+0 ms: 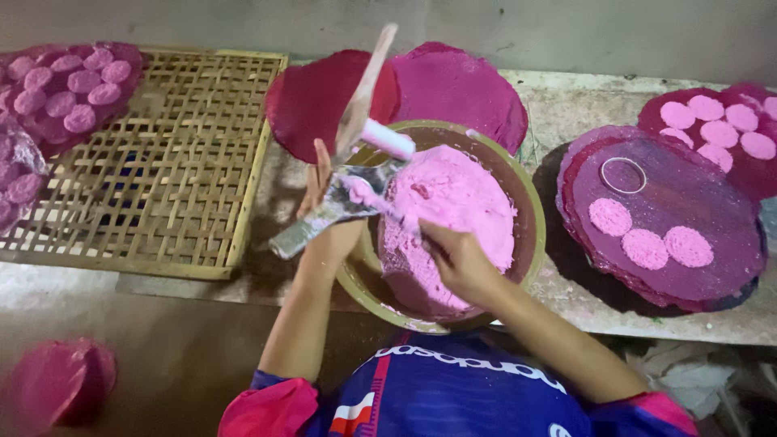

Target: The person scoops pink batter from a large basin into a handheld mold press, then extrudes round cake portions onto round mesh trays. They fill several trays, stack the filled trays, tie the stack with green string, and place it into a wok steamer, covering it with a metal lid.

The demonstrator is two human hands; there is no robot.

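Left hand [324,212] gripping metal scoop [328,214] | right hand [457,257] pinching pink powder [453,202] | bowl [530,210] between trays

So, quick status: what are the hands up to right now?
Left hand grips metal scoop. Right hand presses into pink powder in the bowl. Nothing between them.
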